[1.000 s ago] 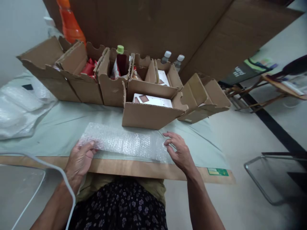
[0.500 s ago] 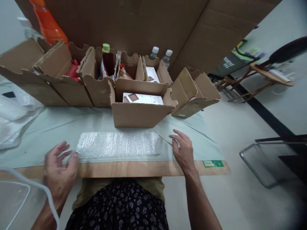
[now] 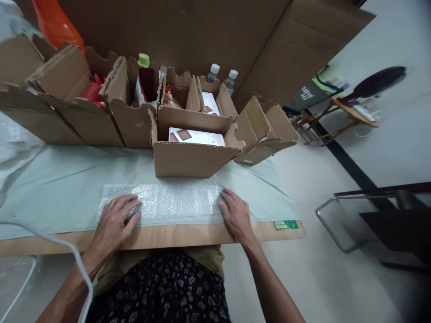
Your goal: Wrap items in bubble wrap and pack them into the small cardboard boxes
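Note:
A strip of bubble wrap (image 3: 178,200) lies flat on the pale green cloth, near the table's front edge. My left hand (image 3: 117,220) rests on the left part of the strip, fingers stretched out and thumb apart from them. At the strip's right end, my right hand (image 3: 235,213) touches the wrap with slightly bent fingers, and nothing shows lifted in it. Just behind the strip stands an open cardboard box (image 3: 191,159) with white printed cartons (image 3: 198,137) inside.
Several open cardboard bins stand in a row behind, holding red packets (image 3: 94,92), a green-capped bottle (image 3: 144,60) and other goods. More bubble wrap (image 3: 16,148) lies at the left. A white cable (image 3: 72,249) crosses the lower left. A metal-framed chair (image 3: 333,233) stands to the right.
Both hands have moved inward onto the bubble wrap, the left one to the right and the right one to the left. The view has shifted slightly; the strip stays flat.

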